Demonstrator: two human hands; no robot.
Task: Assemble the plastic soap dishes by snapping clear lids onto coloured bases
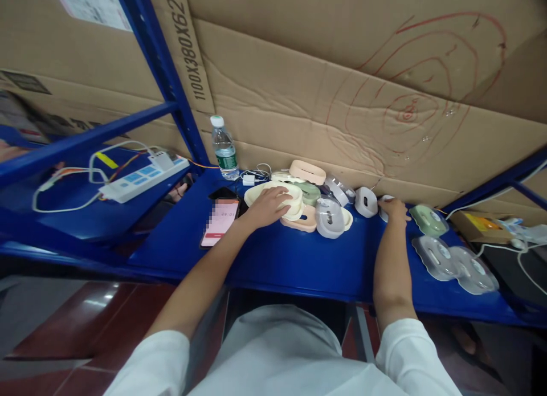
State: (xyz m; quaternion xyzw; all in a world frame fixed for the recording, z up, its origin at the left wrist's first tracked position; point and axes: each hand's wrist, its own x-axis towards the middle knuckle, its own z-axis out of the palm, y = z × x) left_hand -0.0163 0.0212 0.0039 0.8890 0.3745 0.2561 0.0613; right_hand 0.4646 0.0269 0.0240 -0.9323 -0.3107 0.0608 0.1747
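Note:
My left hand point(270, 206) lies over a cream oval plastic case point(255, 192) in the pile, its fingers curled on the rim; its thumb is hard to see. Around it are a peach cover point(308, 171), a green one point(309, 193), a lower peach cover with a slot point(299, 220) and a clear grey one point(330, 218). Farther right, my right hand point(395, 207) is closed on a whitish plastic piece point(384, 207), mostly hidden by the fingers, near the cardboard. Just left of that hand, a white slotted cover point(366, 202) stands on the blue table point(282, 265).
A phone point(220, 222) and a water bottle point(224, 148) are at left, with a white charger point(248, 180). A green case point(429, 220) and two clear cases point(438, 259) lie at right. Blue posts point(158, 48) and a power strip point(143, 180) flank the left side.

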